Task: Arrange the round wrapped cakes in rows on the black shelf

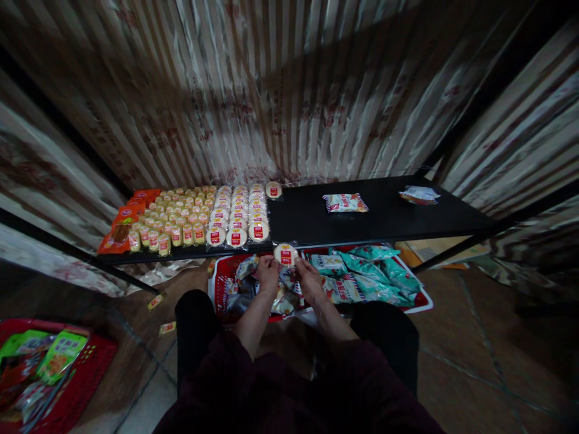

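Observation:
Between my two hands is a round, pale wrapped cracker (286, 255) with a red label, held just in front of the shelf's front edge. My left hand (268, 271) pinches the left side of its clear wrapper. On the other side, my right hand (309, 278) grips the right edge with thumb and fingers. Matching wrapped crackers (236, 236) stand in three rows on the black shelf (307, 226). A single cracker (274, 190) sits at the back, starting another row. Beneath my hands, a red and white tray (425, 303) holds several green and white snack packets (368, 274).
Left on the shelf are small yellow wrapped snacks (181, 211) and orange packets (121, 230). A white packet (345, 203) and another pack (419, 194) lie to the right. A red basket (97, 355) stands on the floor at left. Small yellow packs (167, 328) lie on the tiles.

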Demonstrator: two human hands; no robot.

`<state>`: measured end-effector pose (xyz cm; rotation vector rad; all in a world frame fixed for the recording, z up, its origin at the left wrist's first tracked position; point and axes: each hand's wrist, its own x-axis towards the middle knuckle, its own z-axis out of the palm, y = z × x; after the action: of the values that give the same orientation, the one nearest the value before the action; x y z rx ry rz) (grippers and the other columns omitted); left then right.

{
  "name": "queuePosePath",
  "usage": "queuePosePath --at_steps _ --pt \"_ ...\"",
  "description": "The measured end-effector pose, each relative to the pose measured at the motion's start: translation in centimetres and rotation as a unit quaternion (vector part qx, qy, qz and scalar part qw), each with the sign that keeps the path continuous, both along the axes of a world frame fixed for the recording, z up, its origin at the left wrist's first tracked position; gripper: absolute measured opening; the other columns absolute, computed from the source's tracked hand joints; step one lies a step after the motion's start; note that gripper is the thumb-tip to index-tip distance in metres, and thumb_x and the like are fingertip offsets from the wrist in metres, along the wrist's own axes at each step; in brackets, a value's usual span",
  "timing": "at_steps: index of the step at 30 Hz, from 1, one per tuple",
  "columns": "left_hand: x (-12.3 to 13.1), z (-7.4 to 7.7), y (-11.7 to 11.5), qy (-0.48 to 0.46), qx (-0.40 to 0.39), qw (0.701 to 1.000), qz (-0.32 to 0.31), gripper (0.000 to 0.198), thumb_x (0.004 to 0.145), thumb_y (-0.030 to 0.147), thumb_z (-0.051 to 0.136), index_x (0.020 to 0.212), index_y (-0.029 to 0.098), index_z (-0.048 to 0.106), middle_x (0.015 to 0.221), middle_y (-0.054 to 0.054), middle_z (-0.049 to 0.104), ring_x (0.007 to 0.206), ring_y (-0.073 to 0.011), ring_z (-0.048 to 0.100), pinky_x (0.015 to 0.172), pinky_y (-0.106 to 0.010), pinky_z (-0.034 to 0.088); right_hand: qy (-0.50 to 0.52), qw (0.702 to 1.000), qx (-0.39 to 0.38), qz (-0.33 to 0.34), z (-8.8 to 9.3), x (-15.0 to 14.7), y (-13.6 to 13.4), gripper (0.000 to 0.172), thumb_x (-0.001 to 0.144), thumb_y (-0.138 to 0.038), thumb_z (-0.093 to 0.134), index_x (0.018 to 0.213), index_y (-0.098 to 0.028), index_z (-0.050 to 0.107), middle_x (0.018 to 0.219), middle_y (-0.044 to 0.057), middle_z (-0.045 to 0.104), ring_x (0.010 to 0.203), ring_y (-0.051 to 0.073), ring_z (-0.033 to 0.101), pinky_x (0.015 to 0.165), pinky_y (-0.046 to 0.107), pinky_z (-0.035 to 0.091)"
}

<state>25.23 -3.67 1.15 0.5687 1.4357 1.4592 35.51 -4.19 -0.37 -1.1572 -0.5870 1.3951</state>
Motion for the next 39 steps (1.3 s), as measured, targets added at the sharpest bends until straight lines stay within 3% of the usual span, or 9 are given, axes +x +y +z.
queuePosePath --at_steps 3,10,21,31,39 --pt "0.1 0.4 0.3 0.009 0.004 1.000 -0.003 0.012 0.069 0.010 0.055 0.078 0.017 0.054 0.066 0.002 0.059 0.055 -0.0087 0.056 0.057 -0.021 0.045 0.040 0.999 -0.004 0.016 0.4 0.1 0.3 0.047 0.054 -0.049 0.080 0.088 -0.019 0.069 0.067 0.002 0.070 0.053 0.014 0.061 0.048 0.024 0.049" --pt "0.3 1.1 1.1 0.003 0.005 1.000 -0.007 0.012 0.069 0.011 0.055 0.079 0.017 0.055 0.063 0.002 0.059 0.052 -0.0081 0.053 0.054 -0.020 0.042 0.029 1.000 0.001 0.008 0.7 0.3 1.2 0.043 0.055 -0.049 0.079 0.085 -0.020 0.068 0.068 0.001 0.070 0.060 0.016 0.065 0.052 0.026 0.050" --pt "0.6 0.5 2.9 0.013 -0.004 1.000 -0.011 0.015 0.070 0.009 0.056 0.083 0.016 0.058 0.069 0.001 0.061 0.055 -0.0083 0.055 0.055 -0.020 0.043 0.051 0.999 -0.015 -0.008 2.0 0.7 2.4 0.043 0.050 -0.045 0.082 0.081 -0.019 0.068 0.063 0.000 0.070 0.053 0.015 0.062 0.049 0.025 0.049" --pt "0.9 0.6 4.5 0.004 -0.008 1.000 -0.014 0.011 0.074 0.006 0.053 0.079 0.016 0.057 0.067 0.001 0.060 0.056 -0.0090 0.058 0.056 -0.021 0.046 -0.014 0.999 0.002 -0.043 2.0 0.7 4.3 0.044 0.053 -0.050 0.078 0.081 -0.018 0.068 0.060 0.000 0.068 0.050 0.013 0.058 0.047 0.024 0.045" --pt "1.0 0.1 5.4 0.041 -0.009 0.999 -0.009 0.010 0.073 0.008 0.054 0.079 0.016 0.058 0.067 0.002 0.062 0.057 -0.0082 0.058 0.055 -0.019 0.047 -0.021 0.999 -0.007 -0.050 3.1 1.0 5.4 0.046 0.048 -0.048 0.080 0.081 -0.017 0.069 0.066 0.000 0.070 0.054 0.013 0.059 0.054 0.026 0.048"
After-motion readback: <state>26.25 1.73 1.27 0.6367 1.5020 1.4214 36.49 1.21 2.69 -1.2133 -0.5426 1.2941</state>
